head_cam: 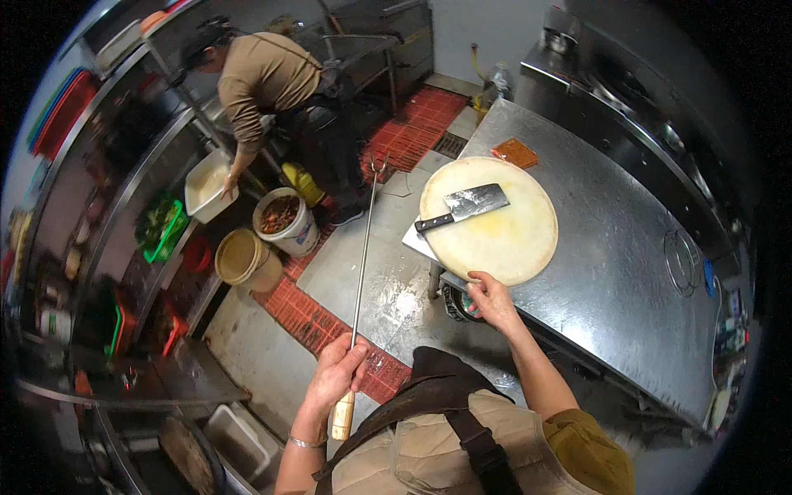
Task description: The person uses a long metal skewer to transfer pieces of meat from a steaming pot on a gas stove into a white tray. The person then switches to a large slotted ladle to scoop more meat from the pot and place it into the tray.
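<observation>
My left hand [339, 369] is closed around the lower rod, just above the wooden handle, of a long metal fork [365, 247]. The two-pronged tip points away from me over the floor. My right hand [492, 300] is at the near edge of a thick round cutting board [495, 253], fingers bent; whether it touches the board I cannot tell. No object shows in this hand. On the board lies a cleaver [476, 203], its black handle pointing left.
The board rests on a steel table [594, 247], near an orange-brown packet [515, 153]. At upper left a co-worker [269, 80] bends over a white tub [210, 185]. Two buckets [303, 235] [272, 272] and red floor mats [322, 328] are on the floor. Shelves with baskets line the left.
</observation>
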The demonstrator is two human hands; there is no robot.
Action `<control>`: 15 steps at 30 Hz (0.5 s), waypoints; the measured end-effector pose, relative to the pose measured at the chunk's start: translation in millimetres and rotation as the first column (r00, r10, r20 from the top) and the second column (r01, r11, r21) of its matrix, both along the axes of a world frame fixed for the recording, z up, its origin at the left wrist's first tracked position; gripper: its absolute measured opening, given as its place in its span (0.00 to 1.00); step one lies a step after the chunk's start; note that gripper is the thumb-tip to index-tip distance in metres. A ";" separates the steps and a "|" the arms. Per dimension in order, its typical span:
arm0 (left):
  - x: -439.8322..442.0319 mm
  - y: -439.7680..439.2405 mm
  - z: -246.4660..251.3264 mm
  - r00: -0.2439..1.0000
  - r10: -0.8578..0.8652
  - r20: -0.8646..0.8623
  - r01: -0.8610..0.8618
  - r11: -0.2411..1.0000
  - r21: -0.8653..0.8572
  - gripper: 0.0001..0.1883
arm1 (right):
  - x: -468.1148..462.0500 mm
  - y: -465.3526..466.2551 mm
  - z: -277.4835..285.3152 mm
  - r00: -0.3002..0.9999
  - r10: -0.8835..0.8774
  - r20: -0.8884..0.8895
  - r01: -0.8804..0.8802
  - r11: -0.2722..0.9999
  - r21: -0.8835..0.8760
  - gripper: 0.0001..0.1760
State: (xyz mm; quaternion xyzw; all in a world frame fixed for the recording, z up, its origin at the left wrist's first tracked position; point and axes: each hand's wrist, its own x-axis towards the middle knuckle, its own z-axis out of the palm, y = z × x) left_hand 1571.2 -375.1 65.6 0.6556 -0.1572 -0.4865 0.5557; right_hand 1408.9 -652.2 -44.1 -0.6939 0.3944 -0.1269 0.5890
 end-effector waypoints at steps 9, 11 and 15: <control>168.5 -114.8 -2.9 0.973 -0.229 -0.016 0.228 0.973 -0.024 0.08 | 115.3 -67.4 -30.7 0.969 -0.213 0.123 0.211 0.977 0.027 0.19; 202.7 -139.4 3.4 0.966 -0.259 -0.011 0.260 0.965 0.021 0.08 | 162.8 -85.5 -19.9 0.962 -0.217 0.168 0.211 0.976 0.054 0.18; 262.5 -190.1 10.3 0.960 -0.276 -0.035 0.278 0.959 0.051 0.08 | 236.4 -131.0 0.4 0.982 -0.140 0.124 0.160 0.972 -0.172 0.18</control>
